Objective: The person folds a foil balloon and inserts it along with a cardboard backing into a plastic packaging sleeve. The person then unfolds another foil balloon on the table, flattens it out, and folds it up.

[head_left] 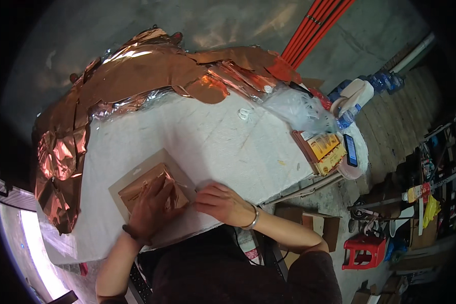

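A flat copper-coloured foil packet lies on a beige backing card near the front of the white table. Over the packet rests my left hand, its fingers stretched out and pressing on the foil. A thin clear plastic edge shows at the packet's right side. Just beyond that edge, my right hand has its fingers closed in a pinch above the tabletop. What the fingertips hold, if anything, is too small to make out. A band circles each wrist.
Large copper foil balloons drape along the table's far and left edges. To the right are a clear plastic bag, a stack of yellow-and-brown packs, a phone and a water bottle. A red stool stands on the floor.
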`<state>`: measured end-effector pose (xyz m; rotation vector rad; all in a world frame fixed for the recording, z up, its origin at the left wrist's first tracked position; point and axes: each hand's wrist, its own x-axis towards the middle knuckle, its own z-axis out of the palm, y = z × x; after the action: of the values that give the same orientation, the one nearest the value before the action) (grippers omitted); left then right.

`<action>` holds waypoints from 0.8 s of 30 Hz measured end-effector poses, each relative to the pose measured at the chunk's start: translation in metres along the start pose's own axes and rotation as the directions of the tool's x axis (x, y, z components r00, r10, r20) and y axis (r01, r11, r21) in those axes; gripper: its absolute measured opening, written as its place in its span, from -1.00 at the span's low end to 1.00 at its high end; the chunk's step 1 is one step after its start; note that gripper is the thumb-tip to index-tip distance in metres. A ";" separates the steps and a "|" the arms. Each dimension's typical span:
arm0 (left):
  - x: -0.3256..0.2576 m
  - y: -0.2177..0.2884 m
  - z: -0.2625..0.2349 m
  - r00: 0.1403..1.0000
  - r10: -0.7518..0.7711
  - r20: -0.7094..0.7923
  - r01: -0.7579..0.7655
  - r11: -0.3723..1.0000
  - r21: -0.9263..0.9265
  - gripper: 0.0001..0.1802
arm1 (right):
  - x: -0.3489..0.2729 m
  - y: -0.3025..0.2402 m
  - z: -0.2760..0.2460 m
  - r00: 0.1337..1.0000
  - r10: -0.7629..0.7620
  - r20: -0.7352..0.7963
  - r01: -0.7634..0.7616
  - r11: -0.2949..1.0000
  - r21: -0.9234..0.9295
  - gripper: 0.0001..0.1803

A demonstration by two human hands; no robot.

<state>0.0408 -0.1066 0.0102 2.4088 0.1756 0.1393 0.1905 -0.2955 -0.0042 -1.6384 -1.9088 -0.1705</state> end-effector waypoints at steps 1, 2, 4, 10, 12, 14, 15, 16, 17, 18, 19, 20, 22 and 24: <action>-0.002 -0.002 0.003 0.998 0.031 -0.058 -0.026 0.996 0.086 -0.36 | -0.006 0.002 -0.003 0.999 0.032 0.017 -0.033 0.997 0.064 -0.83; -0.003 -0.001 0.004 0.991 0.067 -0.113 -0.047 0.984 0.171 -0.28 | -0.011 0.005 -0.012 0.996 0.046 0.080 -0.055 0.992 0.112 -0.82; -0.006 0.001 0.002 0.997 0.021 -0.078 -0.009 0.988 0.154 -0.22 | -0.029 0.044 -0.028 0.981 0.193 -0.032 -0.195 0.979 -0.058 -0.86; -0.008 -0.004 0.008 0.996 -0.017 -0.087 0.030 0.989 0.148 -0.17 | -0.064 0.165 -0.177 0.529 0.563 -0.635 -0.846 0.405 -0.346 -0.84; -0.009 -0.002 0.009 0.996 -0.037 -0.079 0.049 0.987 0.151 -0.16 | -0.078 0.195 -0.190 0.511 0.578 -0.636 -0.859 0.311 -0.407 -0.80; -0.008 -0.002 0.009 0.997 0.013 -0.081 0.002 0.984 0.180 -0.16 | -0.082 0.214 -0.194 0.402 0.738 -0.542 -0.909 0.250 -0.334 -0.73; -0.009 -0.002 0.008 0.997 0.010 -0.082 0.005 0.984 0.180 -0.16 | -0.082 0.223 -0.191 0.404 0.738 -0.540 -0.908 0.252 -0.334 -0.73; -0.009 0.000 0.008 0.997 -0.005 -0.073 0.019 0.983 0.182 -0.16 | -0.084 0.230 -0.188 0.346 0.813 -0.468 -0.930 0.232 -0.284 -0.74; -0.012 0.001 0.006 0.998 -0.025 -0.065 0.037 0.981 0.188 -0.16 | -0.085 0.237 -0.182 0.287 0.877 -0.384 -0.950 0.209 -0.233 -0.75; -0.011 0.001 0.006 0.997 -0.021 -0.071 0.034 0.982 0.188 -0.16 | -0.092 0.247 -0.182 0.290 0.874 -0.389 -0.949 0.211 -0.234 -0.75; -0.009 0.001 0.007 0.998 -0.013 -0.069 0.026 0.983 0.184 -0.16 | -0.101 0.255 -0.184 0.308 0.828 -0.468 -0.938 0.183 -0.293 -0.76; -0.011 0.000 0.008 0.998 -0.018 -0.067 0.030 0.984 0.178 -0.16 | -0.105 0.258 -0.185 0.332 0.780 -0.531 -0.924 0.155 -0.350 -0.76; -0.011 0.002 0.008 0.997 -0.025 -0.069 0.036 0.984 0.174 -0.17 | -0.111 0.260 -0.193 0.272 0.827 -0.492 -0.954 0.166 -0.248 -0.77; -0.009 -0.001 0.009 0.996 -0.052 -0.069 0.064 0.983 0.172 -0.18 | -0.110 0.248 -0.203 0.290 0.850 -0.439 -0.944 0.179 -0.277 -0.77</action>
<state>0.0327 -0.1128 0.0024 2.5718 0.2987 0.1820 0.5002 -0.4283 0.0312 -2.7325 -0.3982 -0.3085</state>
